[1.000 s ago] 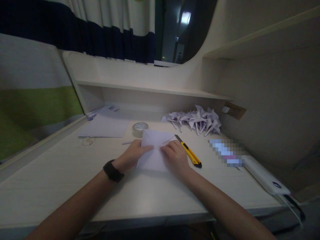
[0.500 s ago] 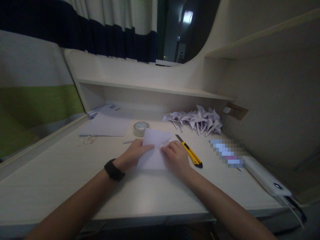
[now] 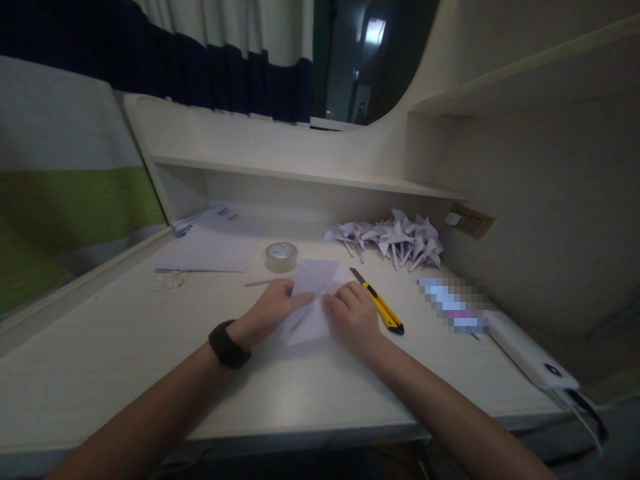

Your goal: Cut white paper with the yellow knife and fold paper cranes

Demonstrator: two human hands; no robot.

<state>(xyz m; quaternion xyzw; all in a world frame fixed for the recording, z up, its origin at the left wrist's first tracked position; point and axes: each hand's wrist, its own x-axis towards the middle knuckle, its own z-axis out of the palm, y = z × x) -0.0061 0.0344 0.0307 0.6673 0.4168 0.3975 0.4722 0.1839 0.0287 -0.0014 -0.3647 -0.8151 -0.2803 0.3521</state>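
Note:
A piece of white paper (image 3: 316, 273) is held between my two hands just above the desk, its folds and slits showing. My left hand (image 3: 277, 307), below a black wristband, grips the paper's left side with the thumb on top. My right hand (image 3: 354, 313) pinches the paper near its middle, fingers curled. Just right of that hand lies a yellow utility knife (image 3: 384, 308) with its blade out. Behind the left hand are a thin white paper stick (image 3: 265, 282) and a roll of clear tape (image 3: 281, 257).
White paper pinwheels (image 3: 395, 239) are heaped at the back right. A stack of paper sheets (image 3: 213, 247) lies at the back left, with small scraps (image 3: 173, 280) in front. On the right are a blurred-out object (image 3: 453, 305) and a white power strip (image 3: 530, 350). A shelf (image 3: 310, 177) runs above.
The paper has turned slightly, and its folded flaps now lie differently between my hands. Both hands keep their hold on it. The knife, tape and pinwheels stay put.

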